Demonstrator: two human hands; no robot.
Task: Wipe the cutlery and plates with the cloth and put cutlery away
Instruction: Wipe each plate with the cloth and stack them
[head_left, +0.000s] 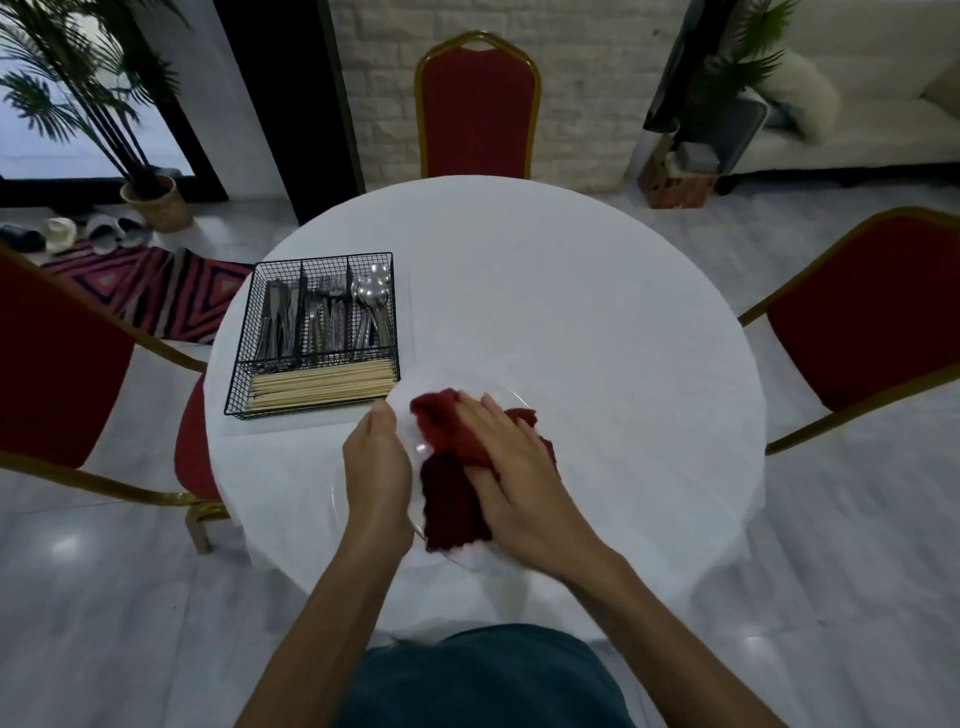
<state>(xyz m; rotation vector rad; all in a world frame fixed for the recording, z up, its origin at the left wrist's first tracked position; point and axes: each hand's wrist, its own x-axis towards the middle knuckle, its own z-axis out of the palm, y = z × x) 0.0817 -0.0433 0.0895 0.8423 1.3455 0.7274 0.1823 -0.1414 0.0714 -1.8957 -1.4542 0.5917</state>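
Note:
A white plate (415, 410) is tilted up above the round white table (571, 322). My left hand (375, 467) grips its left rim, thumb on top. A dark red cloth (452, 483) lies across the plate's face. My right hand (511, 467) presses flat on the cloth with straight fingers. Another plate's rim (336, 499) shows beneath, on the table. A black wire cutlery basket (317, 332) stands to the left, with knives, forks and spoons (371, 296) in three compartments and chopsticks (319, 387) along its front.
Red chairs with gold frames stand at the far side (478, 109), at the left (57, 364) and at the right (872, 332). A potted palm (150, 197), shoes and a patterned rug (156, 291) lie beyond the basket.

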